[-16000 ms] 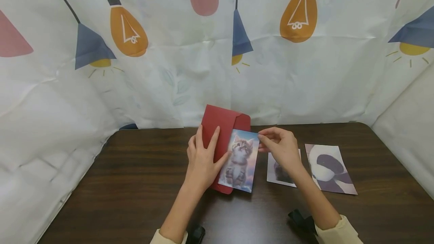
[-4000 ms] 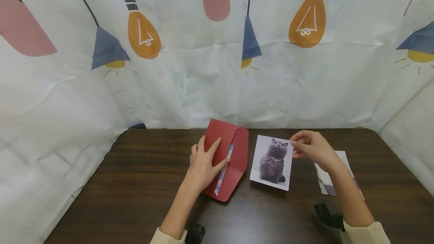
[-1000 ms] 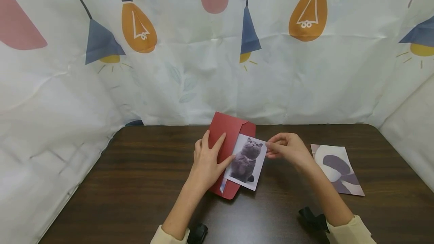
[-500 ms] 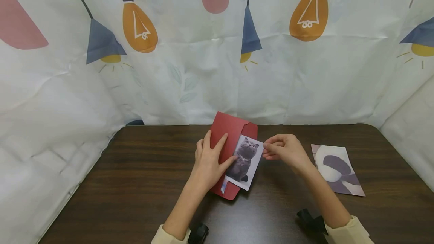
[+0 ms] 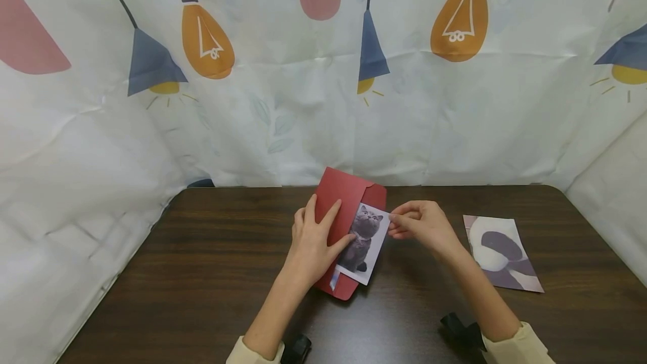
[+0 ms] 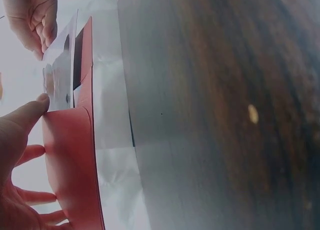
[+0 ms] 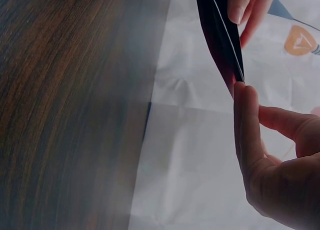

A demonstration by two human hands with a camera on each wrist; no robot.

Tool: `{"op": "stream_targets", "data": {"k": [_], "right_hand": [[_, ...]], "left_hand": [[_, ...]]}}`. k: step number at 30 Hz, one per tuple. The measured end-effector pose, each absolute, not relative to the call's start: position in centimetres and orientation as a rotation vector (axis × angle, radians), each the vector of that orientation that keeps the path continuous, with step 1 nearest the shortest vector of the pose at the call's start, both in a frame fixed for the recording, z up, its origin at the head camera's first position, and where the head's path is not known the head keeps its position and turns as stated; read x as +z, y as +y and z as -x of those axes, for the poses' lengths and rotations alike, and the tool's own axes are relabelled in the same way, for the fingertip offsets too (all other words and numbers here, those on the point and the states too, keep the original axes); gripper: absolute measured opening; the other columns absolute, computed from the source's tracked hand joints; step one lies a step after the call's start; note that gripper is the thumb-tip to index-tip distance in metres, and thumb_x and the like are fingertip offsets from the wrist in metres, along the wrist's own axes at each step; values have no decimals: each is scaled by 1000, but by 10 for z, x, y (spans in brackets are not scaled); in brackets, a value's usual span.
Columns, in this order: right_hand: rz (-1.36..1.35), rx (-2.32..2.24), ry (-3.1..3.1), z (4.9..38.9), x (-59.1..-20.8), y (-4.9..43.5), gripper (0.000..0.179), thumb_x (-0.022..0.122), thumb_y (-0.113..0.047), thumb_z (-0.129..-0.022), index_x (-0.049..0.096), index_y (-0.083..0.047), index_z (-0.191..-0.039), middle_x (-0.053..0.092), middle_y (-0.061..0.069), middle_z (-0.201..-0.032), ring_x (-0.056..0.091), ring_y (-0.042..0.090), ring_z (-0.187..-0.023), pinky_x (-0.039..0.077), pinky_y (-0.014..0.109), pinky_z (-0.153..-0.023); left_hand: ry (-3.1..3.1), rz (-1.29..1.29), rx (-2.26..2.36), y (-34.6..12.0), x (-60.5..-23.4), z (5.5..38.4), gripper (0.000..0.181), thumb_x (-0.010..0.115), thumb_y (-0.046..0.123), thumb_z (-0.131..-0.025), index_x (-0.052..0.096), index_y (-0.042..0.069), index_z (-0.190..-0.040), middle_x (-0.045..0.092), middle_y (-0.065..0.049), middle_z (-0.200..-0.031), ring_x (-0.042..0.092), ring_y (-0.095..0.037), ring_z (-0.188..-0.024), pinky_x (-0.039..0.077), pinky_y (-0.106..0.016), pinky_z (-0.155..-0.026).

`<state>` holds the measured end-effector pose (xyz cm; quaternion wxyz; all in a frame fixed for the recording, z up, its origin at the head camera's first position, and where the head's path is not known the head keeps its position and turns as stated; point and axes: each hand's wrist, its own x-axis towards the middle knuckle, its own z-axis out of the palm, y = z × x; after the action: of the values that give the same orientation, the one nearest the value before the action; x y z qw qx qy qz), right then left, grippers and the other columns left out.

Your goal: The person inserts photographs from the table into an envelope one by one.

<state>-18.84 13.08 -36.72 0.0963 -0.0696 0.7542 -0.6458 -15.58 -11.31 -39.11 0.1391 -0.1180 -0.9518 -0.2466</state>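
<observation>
A red envelope (image 5: 345,190) lies tilted on the table, its flap spread to the right. My left hand (image 5: 312,247) rests on it with spread fingers, the thumb touching a photo card of a grey cat (image 5: 373,246). That card's left edge is hidden inside the envelope's opening. At its upper right corner, my right hand (image 5: 423,227) pinches the card between thumb and fingers. Below the cat card shows a pale blue sliver of another card (image 5: 335,280) inside the envelope. In the left wrist view, the card (image 6: 61,74) slants out of the red pocket (image 6: 72,160).
Another picture card (image 5: 502,251), white and purple-grey, lies to the right on the dark wooden table (image 5: 212,263). Behind the table hangs a white cloth (image 5: 313,117) printed with lamps and bulbs. Black straps (image 5: 462,330) are at both wrists.
The kitten card went into the envelope earlier. The grey cat card was then lifted from the table and brought left to the opening. Over the last second my right hand pushed it slightly further in.
</observation>
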Motion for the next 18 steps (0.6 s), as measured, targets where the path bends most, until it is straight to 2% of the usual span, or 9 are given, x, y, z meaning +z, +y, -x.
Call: {"op": "stream_targets", "data": {"k": [11, 18], "right_hand": [[190, -1913, 2251, 188, -367, 128, 23, 64, 4, -101, 63, 22, -115, 76, 16, -86, 75, 15, -73, 64, 35, -75], [188, -1905, 2269, 186, -367, 126, 24, 65, 3, -101, 63, 21, -117, 76, 17, -87, 76, 20, -74, 64, 36, -76]], "left_hand": [[-2758, 356, -706, -110, -390, 154, 76, 84, 40, -90, 54, 17, -156, 29, -27, -165, 37, -48, -137, 46, -61, -107], [-2758, 384, -697, -109, -391, 153, 75, 84, 40, -90, 54, 17, -155, 30, -26, -165, 38, -47, -136, 47, -61, -105]]}}
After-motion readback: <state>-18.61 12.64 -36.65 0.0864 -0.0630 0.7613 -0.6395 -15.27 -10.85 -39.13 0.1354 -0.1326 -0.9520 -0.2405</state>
